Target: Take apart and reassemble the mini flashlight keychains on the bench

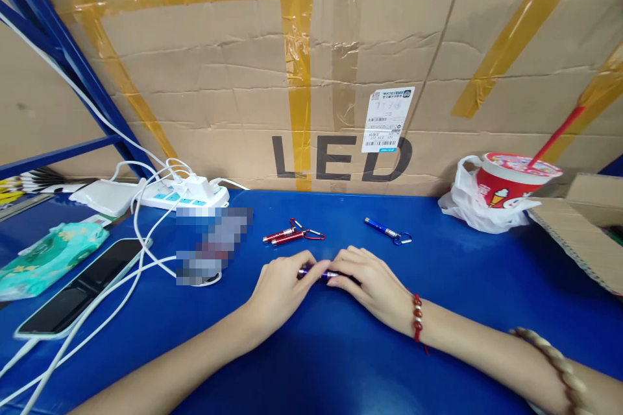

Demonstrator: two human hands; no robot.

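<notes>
Between my two hands lies a small dark blue pen-shaped flashlight [321,274], gripped from both ends just over the blue table. My left hand [285,279] pinches its left part with thumb and fingers. Curled over the right part is my right hand [363,272], which hides that end. Just beyond the hands, two red flashlights with carabiner clips [291,235] lie side by side. Farther right rests a blue flashlight [381,227] with a blue carabiner clip [403,239].
At left, white cables run from a power strip [195,201] past a phone [82,288] and a green tissue pack [53,253]. A red cup [509,185] with a straw stands in a plastic bag at right, near an open carton [579,233]. A large cardboard box [219,97] stands behind.
</notes>
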